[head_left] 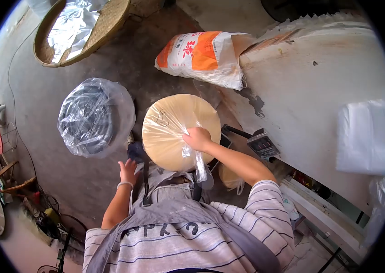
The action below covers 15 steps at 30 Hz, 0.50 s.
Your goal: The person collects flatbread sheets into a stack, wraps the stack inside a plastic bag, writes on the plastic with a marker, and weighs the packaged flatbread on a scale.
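Observation:
A round, pale yellow bundle in a clear plastic bag (pixel 169 145) stands upright in front of me, its top drawn together in pleats. Dark handwriting marks its upper left. My right hand (pixel 197 138) is closed around the gathered neck of this bag, and the loose plastic end hangs down toward me. Down to the left, my left hand (pixel 128 172) has its fingers spread and holds nothing. Ahead of that hand, a round dark object covered in clear plastic (pixel 88 119) sits on the floor.
A woven tray (pixel 120 13) with foil-like sheeting lies at upper left. An orange and white sack (pixel 201 57) leans by the pale table (pixel 311 91). A scale display (pixel 263 144) juts out at right. Plastic bags (pixel 364 136) lie stacked on the table. Cables and tools crowd the left.

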Tool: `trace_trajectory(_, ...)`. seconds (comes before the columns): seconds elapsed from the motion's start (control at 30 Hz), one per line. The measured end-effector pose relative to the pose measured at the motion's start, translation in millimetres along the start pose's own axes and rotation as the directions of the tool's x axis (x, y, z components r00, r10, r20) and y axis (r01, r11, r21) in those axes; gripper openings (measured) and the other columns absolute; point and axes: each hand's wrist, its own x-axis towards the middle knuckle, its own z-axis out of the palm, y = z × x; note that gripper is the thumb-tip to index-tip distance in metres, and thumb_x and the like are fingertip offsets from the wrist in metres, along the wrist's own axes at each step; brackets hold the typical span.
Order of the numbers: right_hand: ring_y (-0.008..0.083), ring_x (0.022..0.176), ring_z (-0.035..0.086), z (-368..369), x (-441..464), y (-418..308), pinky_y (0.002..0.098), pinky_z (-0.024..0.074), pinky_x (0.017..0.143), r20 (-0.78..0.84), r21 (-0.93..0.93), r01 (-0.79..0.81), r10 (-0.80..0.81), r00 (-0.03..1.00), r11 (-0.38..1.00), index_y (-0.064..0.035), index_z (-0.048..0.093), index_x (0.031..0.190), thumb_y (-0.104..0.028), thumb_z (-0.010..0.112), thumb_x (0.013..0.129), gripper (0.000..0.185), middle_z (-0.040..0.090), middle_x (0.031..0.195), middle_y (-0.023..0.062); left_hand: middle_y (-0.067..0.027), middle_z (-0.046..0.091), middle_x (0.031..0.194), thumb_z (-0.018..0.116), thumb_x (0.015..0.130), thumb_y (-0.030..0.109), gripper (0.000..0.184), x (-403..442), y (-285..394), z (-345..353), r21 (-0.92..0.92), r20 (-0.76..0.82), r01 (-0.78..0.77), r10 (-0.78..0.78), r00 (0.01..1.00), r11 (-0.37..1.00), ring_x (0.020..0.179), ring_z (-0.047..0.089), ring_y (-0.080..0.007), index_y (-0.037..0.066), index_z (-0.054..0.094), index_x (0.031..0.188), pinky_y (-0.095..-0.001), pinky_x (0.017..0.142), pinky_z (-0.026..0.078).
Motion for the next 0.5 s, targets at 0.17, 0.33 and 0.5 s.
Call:
trace_trajectory(0.17, 0.0358, 0.082, 0.058, 70, 68, 93, 0.0421, 0.0449, 0.074, 0.090, 0.012, -0.256, 0.253, 0.963, 0.967, -0.0035, 0.062, 0.081, -0.032, 0.049, 0.073, 0.032, 0.061, 0.085, 0.0209, -0.0109, 0.032, 0.135, 0.030, 0.080, 0.068, 0.076, -79, -27, -22, -0.396, -0.515, -0.014, -0.210, 0.831, 0.918, 0.122, 0.034, -0.0292, 0.012, 0.033, 0.131, -0.0460, 0.097, 0.028)
trace_trajectory(0.33, 0.0340, 0.093, 0.056, 116, 146, 202, 0.0390, 0.0430, 0.082, 0.133, 0.041, -0.431, 0.423, 0.897, 0.901, -0.0074, 0.060, 0.099, -0.033, 0.047, 0.077, 0.036, 0.060, 0.097, 0.0176, -0.0110, 0.053, 0.113, 0.035, 0.077, 0.070, 0.077, -151, -84, -56, -0.331, -0.719, 0.084, -0.309, 0.623, 0.940, 0.097, 0.052, -0.0271, 0.010, 0.040, 0.125, -0.0416, 0.083, 0.040)
trace_trajectory(0.5, 0.0298, 0.108, 0.050, 151, 234, 251, 0.0360, 0.0371, 0.092, 0.264, -0.007, -0.553, 0.534, 0.803, 0.833, -0.0104, 0.054, 0.112, -0.036, 0.043, 0.081, 0.042, 0.053, 0.116, 0.0141, -0.0164, 0.057, 0.107, 0.032, 0.082, 0.065, 0.075, -193, -102, -37, -0.157, -0.714, 0.175, -0.234, 0.660, 0.972, 0.096, 0.054, -0.0273, -0.001, 0.049, 0.115, -0.0394, 0.085, 0.041)
